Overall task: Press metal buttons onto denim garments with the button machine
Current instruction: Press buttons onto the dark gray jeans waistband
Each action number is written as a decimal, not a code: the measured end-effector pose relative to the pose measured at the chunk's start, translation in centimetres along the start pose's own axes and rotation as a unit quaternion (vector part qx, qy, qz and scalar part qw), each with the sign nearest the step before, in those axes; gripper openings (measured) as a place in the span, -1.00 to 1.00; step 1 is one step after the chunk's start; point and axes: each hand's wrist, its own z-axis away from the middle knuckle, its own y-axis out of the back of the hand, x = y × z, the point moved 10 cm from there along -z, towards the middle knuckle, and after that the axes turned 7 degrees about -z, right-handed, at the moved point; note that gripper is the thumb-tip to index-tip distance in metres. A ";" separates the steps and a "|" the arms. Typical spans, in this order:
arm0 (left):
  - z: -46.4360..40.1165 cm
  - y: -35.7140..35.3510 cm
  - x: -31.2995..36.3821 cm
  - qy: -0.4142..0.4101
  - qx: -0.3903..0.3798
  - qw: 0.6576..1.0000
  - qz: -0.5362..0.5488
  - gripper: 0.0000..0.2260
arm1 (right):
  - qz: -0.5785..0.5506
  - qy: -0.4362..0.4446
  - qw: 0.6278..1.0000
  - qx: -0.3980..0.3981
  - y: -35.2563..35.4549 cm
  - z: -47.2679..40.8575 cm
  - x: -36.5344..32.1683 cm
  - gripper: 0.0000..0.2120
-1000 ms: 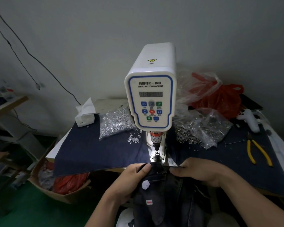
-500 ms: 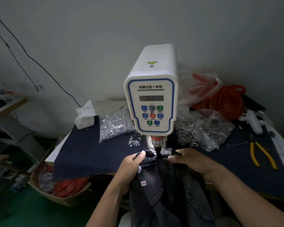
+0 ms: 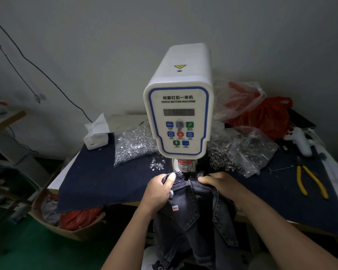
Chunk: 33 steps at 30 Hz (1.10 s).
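Denim garment [image 3: 185, 209] gripped under button machine [image 3: 180, 117] (left hand [image 3: 159, 189], right hand [image 3: 220, 185] thumbs up top).

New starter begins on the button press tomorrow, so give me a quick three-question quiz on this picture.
1. True or false: both hands hold the denim garment under the button machine.
2. Which tool lies on the person's right of the table? A) yellow-handled pliers B) scissors C) hammer
3. Fill in: the tissue box sits to the machine's ____.

Key: 1 true: left hand, right hand. 2 A: pliers. 3 left.
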 end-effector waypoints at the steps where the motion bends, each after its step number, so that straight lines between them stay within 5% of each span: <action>1: 0.0 0.0 -0.1 0.001 -0.001 1.000 -0.002 -0.59 | -0.005 0.000 1.000 0.001 0.1 0.0 0.1 -0.79; 24: -0.7 -0.1 -0.8 -0.006 -0.018 1.000 -0.010 -0.62 | 0.022 0.015 1.000 0.007 0.4 -0.8 0.9 -0.55; 33: -1.0 -0.4 -1.4 -0.004 -0.027 1.000 -0.003 -0.64 | 0.020 0.025 0.999 -0.008 0.1 -0.3 0.3 -0.78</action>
